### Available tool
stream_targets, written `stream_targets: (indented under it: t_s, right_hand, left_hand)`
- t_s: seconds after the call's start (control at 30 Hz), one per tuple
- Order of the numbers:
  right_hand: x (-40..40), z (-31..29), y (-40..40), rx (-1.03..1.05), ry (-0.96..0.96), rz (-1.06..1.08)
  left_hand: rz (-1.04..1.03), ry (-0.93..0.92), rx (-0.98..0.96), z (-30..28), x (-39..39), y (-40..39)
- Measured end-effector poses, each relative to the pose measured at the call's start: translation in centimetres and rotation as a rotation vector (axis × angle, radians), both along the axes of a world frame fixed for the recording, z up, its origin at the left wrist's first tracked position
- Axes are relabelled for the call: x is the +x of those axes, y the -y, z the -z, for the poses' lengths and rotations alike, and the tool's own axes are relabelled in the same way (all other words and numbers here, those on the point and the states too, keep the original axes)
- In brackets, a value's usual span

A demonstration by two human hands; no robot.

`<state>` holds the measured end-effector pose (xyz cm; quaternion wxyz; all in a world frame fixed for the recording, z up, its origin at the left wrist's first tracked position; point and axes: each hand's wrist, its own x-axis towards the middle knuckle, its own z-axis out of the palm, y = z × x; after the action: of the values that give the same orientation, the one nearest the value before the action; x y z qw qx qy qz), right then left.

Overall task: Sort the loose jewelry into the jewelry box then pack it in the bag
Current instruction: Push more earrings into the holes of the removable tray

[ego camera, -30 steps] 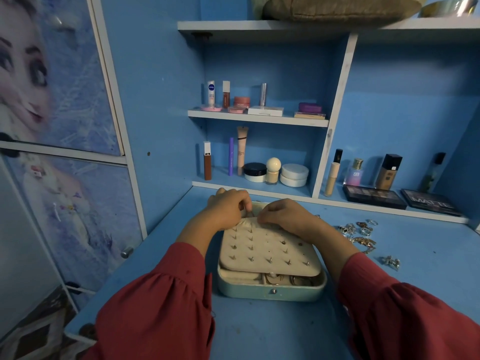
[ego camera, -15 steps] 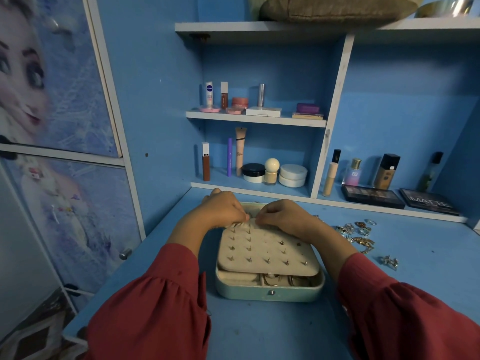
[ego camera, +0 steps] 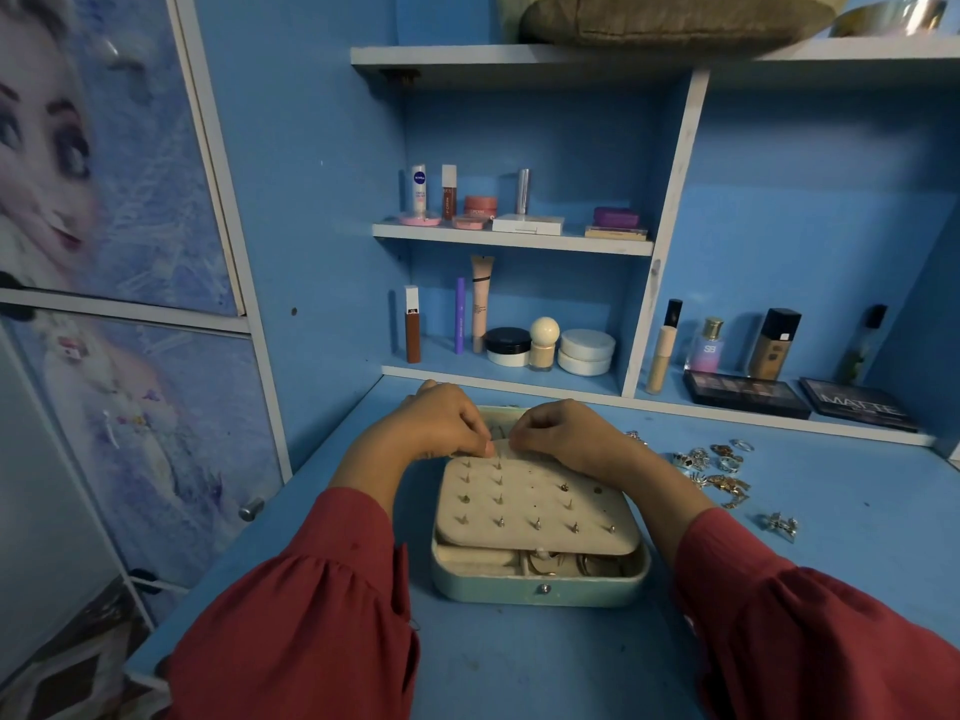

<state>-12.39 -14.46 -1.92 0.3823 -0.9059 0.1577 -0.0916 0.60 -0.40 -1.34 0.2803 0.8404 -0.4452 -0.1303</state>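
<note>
Both hands, left [ego camera: 441, 423] and right [ego camera: 563, 431], curl their fingers onto the far edge of the cream stud panel [ego camera: 535, 504] lying in the pale box [ego camera: 540, 584] mid-table [ego camera: 519, 662]. Loose silver and gold jewelry [ego camera: 717, 472] lies to the right, nearer the right hand.

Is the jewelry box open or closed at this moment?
Open: the jewelry box shows its studded cream insert and compartments beneath it.
</note>
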Motion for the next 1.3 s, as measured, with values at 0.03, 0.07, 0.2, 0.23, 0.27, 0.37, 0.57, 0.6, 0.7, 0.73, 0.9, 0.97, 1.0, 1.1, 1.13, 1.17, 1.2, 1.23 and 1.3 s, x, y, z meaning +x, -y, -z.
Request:
stream_targets:
  t_s: [0.03, 0.07, 0.2, 0.23, 0.27, 0.37, 0.57, 0.6, 0.7, 0.73, 0.9, 0.97, 1.0, 1.1, 1.13, 1.17, 1.2, 1.23, 1.3]
  right_hand:
    - [0.0, 0.0, 0.0, -0.006, 0.001, -0.003]
    - [0.0, -0.1, 0.0, -0.009, 0.003, -0.009]
    - [-0.1, -0.2, -0.2, -0.056, -0.010, -0.029]
    - [-0.1, -0.3, -0.2, -0.065, -0.013, -0.027]
    - [-0.1, -0.3, -0.2, -0.071, -0.017, -0.026]
    - [-0.1, -0.3, -0.1, -0.086, -0.039, -0.032]
    - [-0.2, -0.4, -0.2, -0.069, -0.030, -0.045]
    - [-0.2, -0.4, -0.2, -0.063, -0.023, -0.047]
    - [-0.1, -0.2, -0.1, -0.058, -0.012, -0.053]
    - [-0.1, -0.2, -0.1, -0.055, -0.011, -0.053]
    - [-0.1, -0.1, 0.0, -0.054, -0.001, -0.047]
    - [0.0, 0.0, 0.0, -0.060, 0.022, -0.041]
    - [0.1, 0.1, 0.1, -0.064, 0.034, -0.037]
    - [0.3, 0.2, 0.2, -0.154, 0.052, -0.026]
    - [0.4, 0.2, 0.1, -0.186, 0.052, -0.019]
    - [0.4, 0.2, 0.1, -0.206, 0.054, -0.013]
    - [0.4, 0.1, 0.0, -0.218, 0.059, -0.007]
    - [0.4, 0.1, 0.0, -0.225, 0.066, -0.002]
    - [0.2, -0.3, 0.4, -0.230, 0.083, 0.005]
  left_hand:
    - [0.012, -0.006, 0.002, 0.1, 0.0, 0.0]
    - [0.023, 0.004, 0.007, 0.1, 0.1, 0.1]
    - [0.000, 0.043, 0.007, 0.5, 0.4, 0.2]
    - [-0.026, 0.045, 0.007, 0.6, 0.5, 0.2]
    - [-0.045, 0.054, 0.017, 0.6, 0.6, 0.2]
    - [-0.049, 0.064, 0.047, 0.7, 0.6, 0.3]
    - [-0.018, 0.019, 0.077, 0.9, 0.7, 0.6]
    - [-0.023, 0.023, 0.076, 1.0, 0.7, 0.5]
    - [-0.004, 0.036, 0.046, 0.8, 0.6, 0.4]
    - [0.012, 0.044, 0.051, 0.8, 0.6, 0.4]
    - [0.023, 0.032, 0.066, 0.6, 0.6, 0.4]
    - [0.035, -0.003, 0.030, 0.6, 0.6, 0.4]
    - [0.040, -0.016, 0.017, 0.6, 0.5, 0.4]
    - [0.015, -0.055, -0.060, 0.9, 0.4, 0.6]
    - [-0.003, -0.070, -0.096, 1.0, 0.3, 0.6]
    - [-0.016, -0.083, -0.123, 1.0, 0.2, 0.7]
    - [-0.024, -0.096, -0.134, 1.1, 0.2, 0.7]
    - [-0.024, -0.102, -0.135, 1.2, 0.2, 0.8]
    - [-0.019, -0.101, -0.127, 1.3, 0.2, 0.9]
